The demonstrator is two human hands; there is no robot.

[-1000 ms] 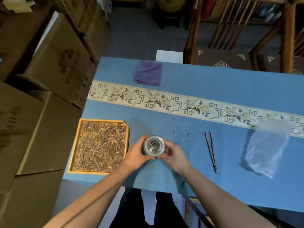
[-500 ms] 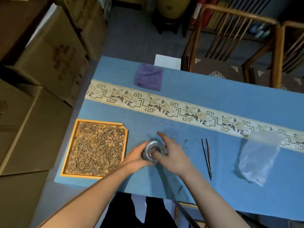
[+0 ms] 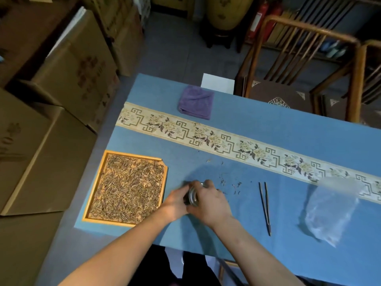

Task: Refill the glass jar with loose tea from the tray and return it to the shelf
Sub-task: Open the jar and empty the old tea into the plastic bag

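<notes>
**Both hands on the jar, centre of the blue table**

While cardboard boxes (image 3: 61,83) fill the whole left side of the frame, the blue table (image 3: 268,129) spreads from the centre to the right edge, crossed by a cream patterned band (image 3: 206,139) running from mid-left down to the right. Wooden chairs (image 3: 299,58) stand behind it at upper right. At lower left of the table sits the yellow-rimmed tray (image 3: 165,182), its floor covered with loose tea (image 3: 127,188). A clear plastic bag (image 3: 329,211) lies at right, well apart from the tray. A folded purple cloth (image 3: 196,102) rests near the table's far edge, above the band.

Near the picture's centre, just right of the tray, the glass jar (image 3: 193,196) is held between both hands and mostly hidden by them. The left hand (image 3: 175,201) grips its left side, fingers curled round it; the right hand (image 3: 210,201) covers it from the right and above, fingers wrapped over its top. Whether a lid is on cannot be told.

Dark tweezers (image 3: 265,205) lie between hands and bag. Stray tea bits (image 3: 233,185) dot the cloth just beyond the right hand.
</notes>
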